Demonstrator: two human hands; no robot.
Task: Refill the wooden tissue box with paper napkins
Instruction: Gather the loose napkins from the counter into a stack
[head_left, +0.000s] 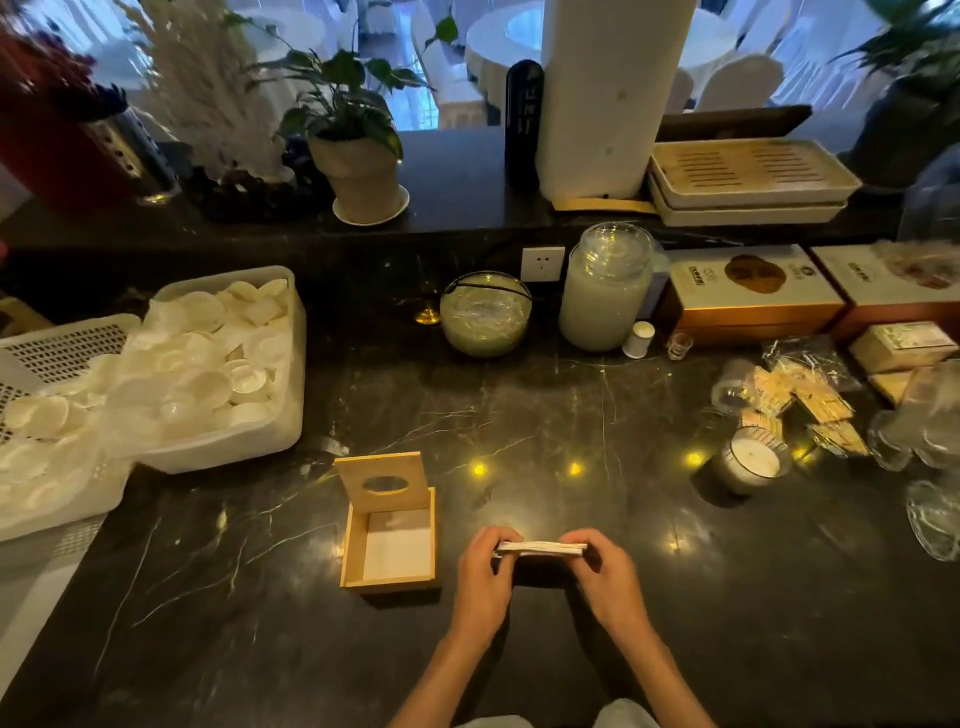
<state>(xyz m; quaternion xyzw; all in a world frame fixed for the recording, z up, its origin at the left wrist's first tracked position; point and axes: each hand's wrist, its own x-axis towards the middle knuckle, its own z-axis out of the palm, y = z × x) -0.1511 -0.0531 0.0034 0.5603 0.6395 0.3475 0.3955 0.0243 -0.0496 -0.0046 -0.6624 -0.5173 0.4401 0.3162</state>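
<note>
The wooden tissue box (353, 551) stands on the dark marble counter, its hinged lid (382, 483) with an oval slot tipped up at the back. White paper lies on the box floor. To the right of the box, just above the counter, a thin flat stack of paper napkins (543, 548) is held edge-on between both hands. My left hand (485, 574) grips the stack's left end. My right hand (605, 571) grips its right end.
A white plastic tub of small white dishes (218, 364) sits at the left. A glass bowl (485, 314) and a large glass jar (605, 291) stand behind. A candle glass (748, 460), packets and glassware crowd the right side.
</note>
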